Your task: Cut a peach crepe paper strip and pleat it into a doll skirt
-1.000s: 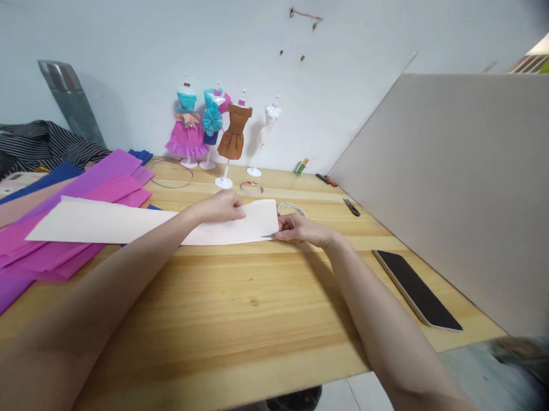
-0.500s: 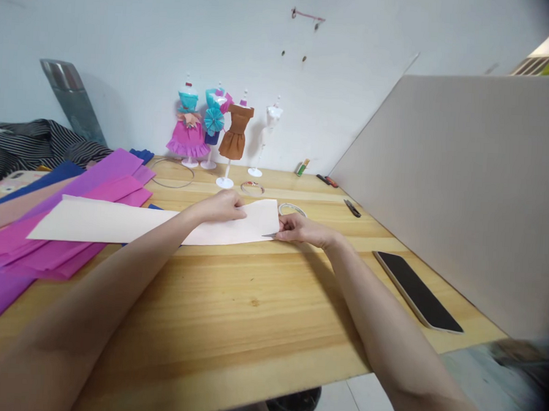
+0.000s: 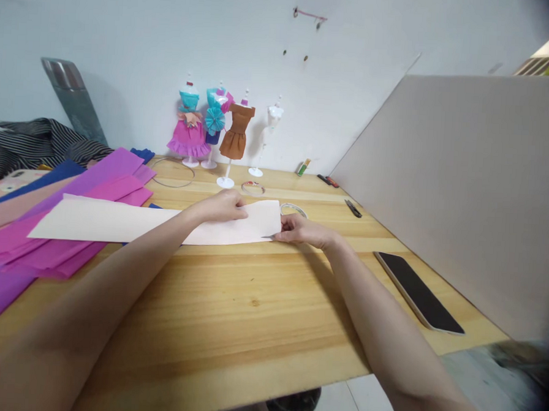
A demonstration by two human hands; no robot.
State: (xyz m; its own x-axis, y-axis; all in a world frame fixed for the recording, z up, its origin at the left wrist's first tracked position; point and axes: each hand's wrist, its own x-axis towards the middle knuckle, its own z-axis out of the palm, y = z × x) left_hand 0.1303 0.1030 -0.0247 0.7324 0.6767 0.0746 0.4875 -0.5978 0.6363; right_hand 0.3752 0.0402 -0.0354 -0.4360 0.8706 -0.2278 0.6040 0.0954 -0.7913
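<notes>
A long pale pink paper sheet point(image 3: 117, 222) lies across the wooden table point(image 3: 251, 302), its left part over a pile of pink and purple paper sheets point(image 3: 72, 195). My left hand point(image 3: 222, 206) rests on the sheet near its right end, fingers curled and pressing it down. My right hand point(image 3: 301, 230) pinches the sheet's right lower corner, closed on the paper. A roll of tape point(image 3: 292, 209) lies just behind my right hand.
Small mannequins in paper dresses point(image 3: 214, 132) stand at the back by the wall. A phone point(image 3: 419, 293) lies at the right near a grey board point(image 3: 463, 191). A small black cutter point(image 3: 352, 208), a wire ring point(image 3: 172, 172) and striped cloth point(image 3: 29, 146) are also there.
</notes>
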